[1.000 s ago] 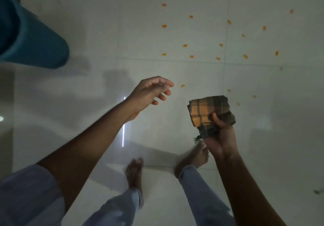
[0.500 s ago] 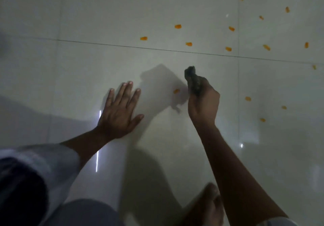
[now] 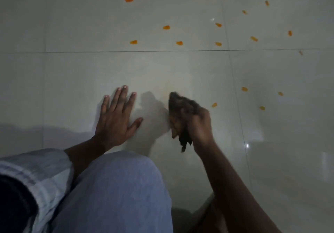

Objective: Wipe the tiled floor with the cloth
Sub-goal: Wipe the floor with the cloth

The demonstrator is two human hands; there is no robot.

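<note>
The glossy pale tiled floor (image 3: 180,73) fills the head view, dimly lit. My right hand (image 3: 200,122) grips a bunched dark checked cloth (image 3: 179,110) with orange in it, held down at the floor right of centre; the cloth is motion-blurred. My left hand (image 3: 116,117) lies flat on the tile with fingers spread, a short gap to the left of the cloth. Several small orange bits (image 3: 166,27) are scattered over the tiles beyond and to the right, the nearest orange bit (image 3: 214,104) just right of the cloth.
My knee in light blue trousers (image 3: 115,187) fills the lower middle, with a pale striped sleeve (image 3: 36,169) at lower left. A dark grout line (image 3: 126,51) crosses the floor ahead and another grout line (image 3: 240,106) runs down the right side.
I have gone from standing to crouching low. My left hand came down flat on the tile. My right hand brought the cloth down to the floor and drew it nearer to me.
</note>
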